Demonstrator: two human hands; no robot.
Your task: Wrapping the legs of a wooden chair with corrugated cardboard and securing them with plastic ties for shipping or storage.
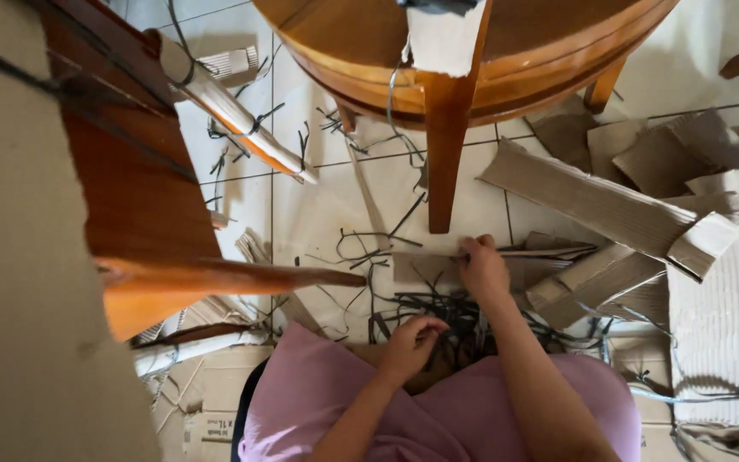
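Right hand (482, 269) is pinching a cardboard strip (438, 267) on the floor (318, 214); left hand (408, 342) fingers are curling into dark straps (438, 312). Tangled straps could snag the strip.

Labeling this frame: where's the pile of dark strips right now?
In the head view the pile of dark strips lies on the tiled floor at lower centre, just below the wooden leg, between the left hand and right hand.

Tiled floor under wooden furniture
A round wooden table (506, 60) stands on pale floor tiles (241, 201), daylit.
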